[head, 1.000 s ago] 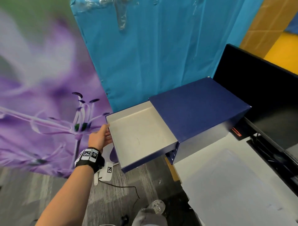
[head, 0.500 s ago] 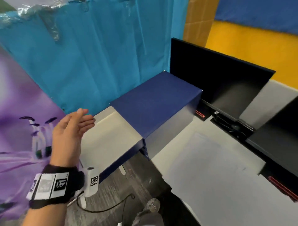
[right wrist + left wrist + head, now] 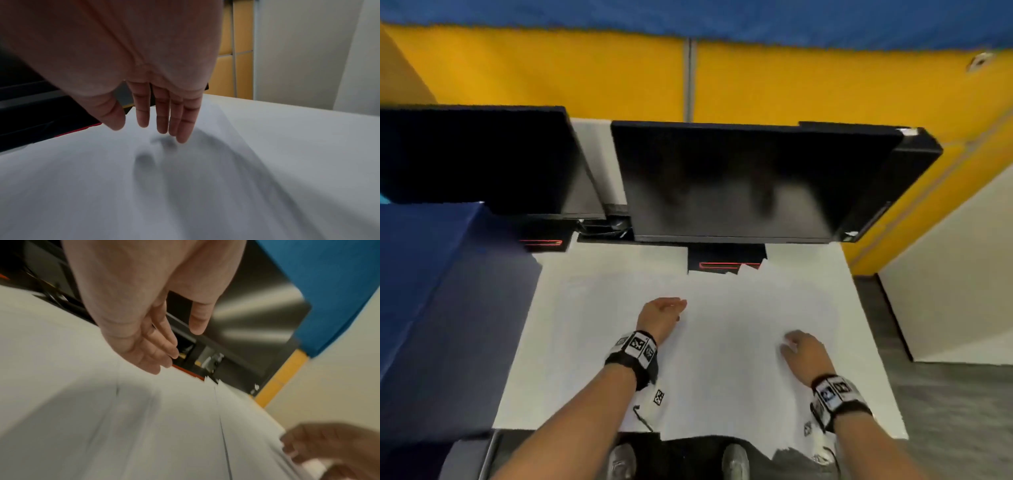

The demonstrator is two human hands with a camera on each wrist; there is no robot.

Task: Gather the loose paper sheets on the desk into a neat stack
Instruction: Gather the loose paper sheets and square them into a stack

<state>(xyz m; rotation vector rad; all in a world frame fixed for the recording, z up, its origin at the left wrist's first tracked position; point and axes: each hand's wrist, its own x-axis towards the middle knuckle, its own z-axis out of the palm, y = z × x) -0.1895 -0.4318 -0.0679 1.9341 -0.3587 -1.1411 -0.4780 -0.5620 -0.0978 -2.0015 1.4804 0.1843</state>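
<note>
Loose paper sheets (image 3: 726,346) lie spread and overlapping on the white desk (image 3: 558,301), in front of the monitor (image 3: 739,181). Left hand (image 3: 661,312) and right hand (image 3: 800,350) over them, fingers straight, holding nothing.

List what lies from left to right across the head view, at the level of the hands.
Blue cabinet → bare desk surface → left hand → paper sheets → right hand → grey floor.
</note>
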